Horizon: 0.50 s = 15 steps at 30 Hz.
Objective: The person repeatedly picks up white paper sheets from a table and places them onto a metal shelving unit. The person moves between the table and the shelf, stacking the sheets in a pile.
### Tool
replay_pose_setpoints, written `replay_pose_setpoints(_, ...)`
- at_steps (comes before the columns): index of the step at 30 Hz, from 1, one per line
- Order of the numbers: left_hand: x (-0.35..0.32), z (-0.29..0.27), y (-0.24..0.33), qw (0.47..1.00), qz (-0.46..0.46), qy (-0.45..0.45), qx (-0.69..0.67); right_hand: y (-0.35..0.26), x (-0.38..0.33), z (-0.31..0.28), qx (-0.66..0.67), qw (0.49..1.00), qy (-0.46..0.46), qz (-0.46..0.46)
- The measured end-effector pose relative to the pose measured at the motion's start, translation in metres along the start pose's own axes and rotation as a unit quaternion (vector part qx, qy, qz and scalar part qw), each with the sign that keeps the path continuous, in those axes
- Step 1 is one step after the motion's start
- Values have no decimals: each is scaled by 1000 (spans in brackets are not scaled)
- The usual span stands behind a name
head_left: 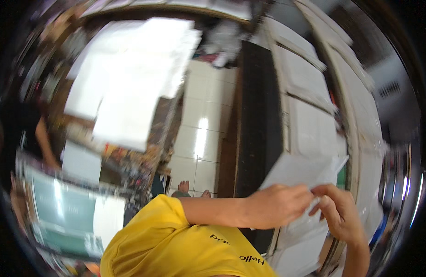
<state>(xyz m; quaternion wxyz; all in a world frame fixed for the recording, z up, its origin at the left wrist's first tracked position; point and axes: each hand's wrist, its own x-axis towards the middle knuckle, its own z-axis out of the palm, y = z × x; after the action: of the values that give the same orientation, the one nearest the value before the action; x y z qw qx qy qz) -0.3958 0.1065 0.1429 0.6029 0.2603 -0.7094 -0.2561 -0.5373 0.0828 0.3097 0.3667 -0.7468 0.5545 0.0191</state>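
Over the white stacks on the right, my two hands meet with fingertips close together. My left hand [278, 206] reaches across from the left, its fingers closed in a pinch. My right hand [341, 211] is curled, with thumb and fingers drawn in toward the left fingertips. A small whitish bit shows between them, too blurred to name. Just beyond my hands lies a thin white sheet [300, 170], paper or plastic, its far edge slightly raised. Part of it is hidden behind my hands.
Wrapped white stacks [313, 124] line a shelf on the right, beside a long dark board [260, 106]. Large white sheets [130, 74] cover a cluttered table on the left. Tiled floor [201, 106] runs between. At far left stands another person [21, 127] in dark clothing.
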Motion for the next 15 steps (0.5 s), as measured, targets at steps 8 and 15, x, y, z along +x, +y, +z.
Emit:
replay_pose_setpoints(8,-38,-54,11,985,-58,99,130,-2,25,-9,-53,998,14,-28)
replay_pose_setpoints(15,-38,-89,10,948,-193,180,177,-9,27,-59,-162,976,128,-74)
